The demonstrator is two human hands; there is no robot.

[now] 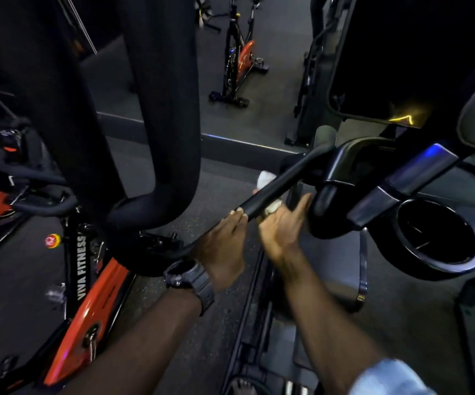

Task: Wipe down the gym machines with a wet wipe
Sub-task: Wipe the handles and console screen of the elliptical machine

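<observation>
A black handlebar (276,189) of a gym machine runs diagonally from lower left up to the machine's console at the right. My left hand (224,243) grips this bar from above, fingers curled over it. Just to its right, my right hand (280,228) holds a white wet wipe (272,208) bunched against the underside of the bar. More of the white wipe (264,178) shows above the bar. A dark watch sits on my left wrist.
A round black cup holder (435,240) sits on the console at right. A thick black curved bar (170,138) hangs at centre left. An orange spin bike (88,303) marked VIVA FITNESS stands lower left; another bike (239,58) stands beyond.
</observation>
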